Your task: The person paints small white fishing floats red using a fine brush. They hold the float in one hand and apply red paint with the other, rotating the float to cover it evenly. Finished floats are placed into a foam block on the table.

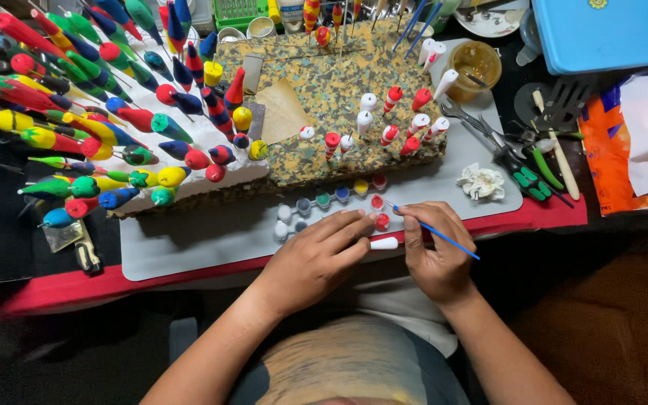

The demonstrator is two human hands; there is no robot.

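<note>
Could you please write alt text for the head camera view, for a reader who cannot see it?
A left hand holds a small white float while the right hand dips a thin blue brush toward small paint pots; painted floats stand in foam blocks behind.

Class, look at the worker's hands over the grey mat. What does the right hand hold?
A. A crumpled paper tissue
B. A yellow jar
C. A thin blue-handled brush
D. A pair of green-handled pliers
C: the right hand pinches a thin blue-handled brush with its tip at the small red paint pots, while the left hand holds a small white float on the grey mat.
</note>
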